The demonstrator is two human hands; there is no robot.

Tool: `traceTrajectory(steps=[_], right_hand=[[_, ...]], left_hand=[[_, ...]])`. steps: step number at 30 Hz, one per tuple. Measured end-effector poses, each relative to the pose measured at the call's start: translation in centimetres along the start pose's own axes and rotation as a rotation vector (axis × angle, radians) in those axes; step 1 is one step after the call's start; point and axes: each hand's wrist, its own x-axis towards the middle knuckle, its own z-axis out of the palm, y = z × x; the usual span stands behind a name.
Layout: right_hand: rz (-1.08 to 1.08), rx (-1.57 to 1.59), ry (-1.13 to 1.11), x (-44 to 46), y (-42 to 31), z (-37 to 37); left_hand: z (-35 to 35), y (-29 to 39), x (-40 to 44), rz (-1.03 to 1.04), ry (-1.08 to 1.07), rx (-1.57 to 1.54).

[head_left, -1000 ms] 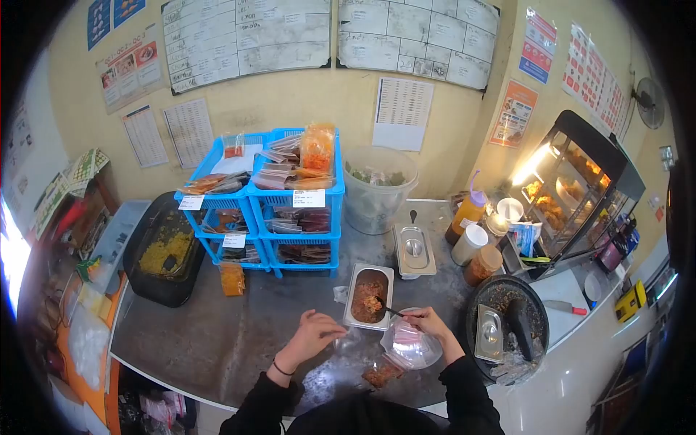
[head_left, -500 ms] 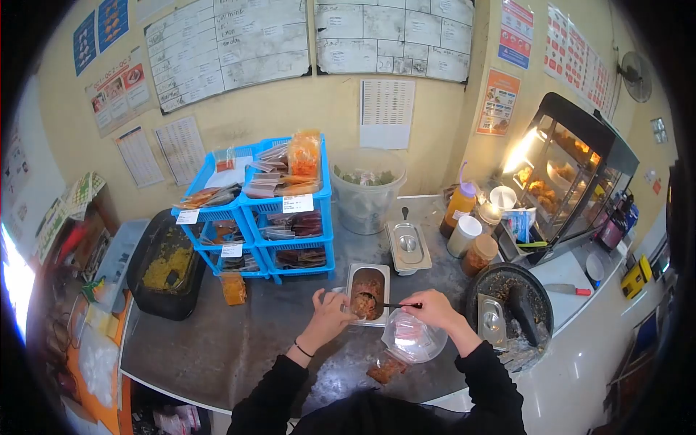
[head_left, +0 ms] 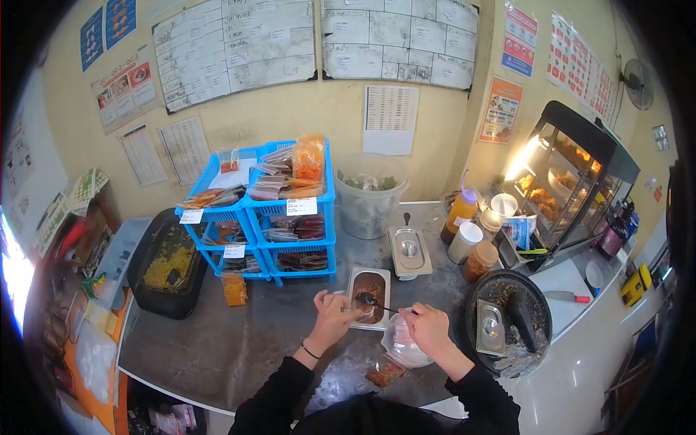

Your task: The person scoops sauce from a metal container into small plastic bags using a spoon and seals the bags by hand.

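Note:
My right hand grips the thin dark handle of a spoon. The spoon's black bowl is over the brown, chunky food in a steel pan. At the pan's left side, my left hand has its fingers curled round a clear plastic bag, whose outline is hard to make out. Beneath my right hand lies a stack of clear plastic bags on a round, pale surface. A small filled packet of reddish-brown food rests on the counter near my body.
Blue stacked baskets of packets stand back left, beside a black tray of yellow food. Behind the pan are a lidded steel container and a clear bucket. Jars and a large mortar with a pestle are on the right.
The spoon's bowl has come up into view above the food and lies further back in the pan. My right hand has shifted slightly downward; my left hand stays at the pan's edge.

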Motion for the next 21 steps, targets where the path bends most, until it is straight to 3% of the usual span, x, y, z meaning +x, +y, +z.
traceTrajectory(steps=[15,21], right_hand=[[0.048,0.085,0.085,-1.0,0.1,-0.3],[0.271,0.093,-0.044,1.9,1.0,0.9]], left_hand=[[0.4,0.1,0.9,0.019,0.033,0.007],[-1.3,-1.0,0.6,-0.11,0.066,0.056]])
